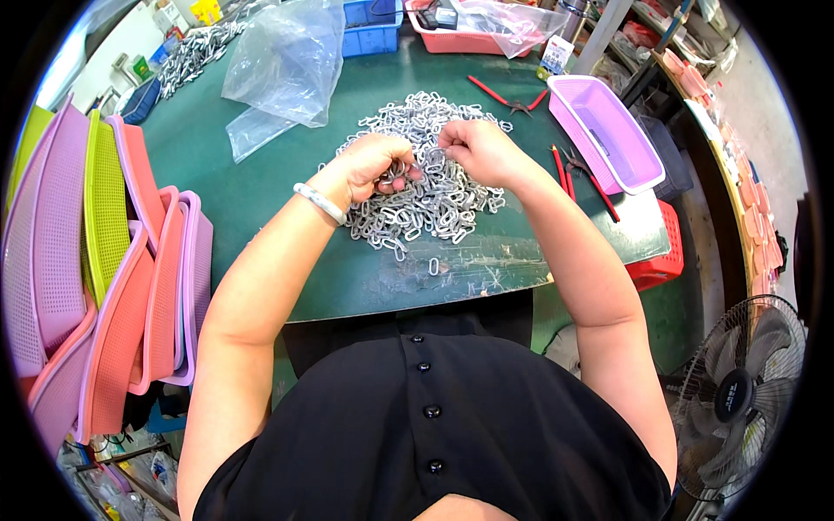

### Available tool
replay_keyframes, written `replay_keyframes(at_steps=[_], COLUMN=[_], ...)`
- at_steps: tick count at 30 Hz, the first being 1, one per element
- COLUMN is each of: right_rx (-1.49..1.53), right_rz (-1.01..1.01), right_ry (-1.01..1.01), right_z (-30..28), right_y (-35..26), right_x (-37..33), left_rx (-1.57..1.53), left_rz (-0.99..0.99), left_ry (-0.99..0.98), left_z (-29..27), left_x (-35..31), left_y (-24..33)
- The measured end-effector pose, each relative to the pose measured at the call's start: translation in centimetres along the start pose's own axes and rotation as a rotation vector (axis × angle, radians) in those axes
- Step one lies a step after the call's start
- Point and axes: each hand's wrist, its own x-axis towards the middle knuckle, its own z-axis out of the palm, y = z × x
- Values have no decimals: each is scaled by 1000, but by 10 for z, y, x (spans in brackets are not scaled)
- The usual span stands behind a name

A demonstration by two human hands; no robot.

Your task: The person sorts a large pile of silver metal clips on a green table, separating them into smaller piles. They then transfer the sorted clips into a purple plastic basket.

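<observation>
A heap of silvery oval metal links [408, 213] is spread over the green table under both hands. My left hand [379, 165], with a pale bangle [320, 204] on its wrist, curls over the heap's left side and holds several metal links in its fingers. Just to the right, my right hand [482, 152] is closed in a pinch at the heap's upper right; whatever sits between its fingertips is too small to make out. One loose link [433, 267] lies apart, close to the table's front edge.
Red-handled pliers [517, 106] and a second pair [595, 178] lie right of the heap, beside a purple basket [638, 161]. A clear plastic bag [291, 65] rests behind. Stacked baskets [113, 260] crowd the left; a fan [738, 395] stands at lower right.
</observation>
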Motion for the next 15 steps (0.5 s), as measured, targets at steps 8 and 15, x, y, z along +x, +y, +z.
replay_keyframes(at_steps=[8, 15], right_rx=[-162, -350], right_rz=[-117, -248], right_ry=[-226, -130], right_z=[-17, -5], right_y=[6, 6], right_x=[-29, -61], left_rx=[-328, -411], left_rz=[98, 144], left_ry=[-18, 6], left_z=[-6, 0], left_x=[-7, -8], left_y=[-17, -24])
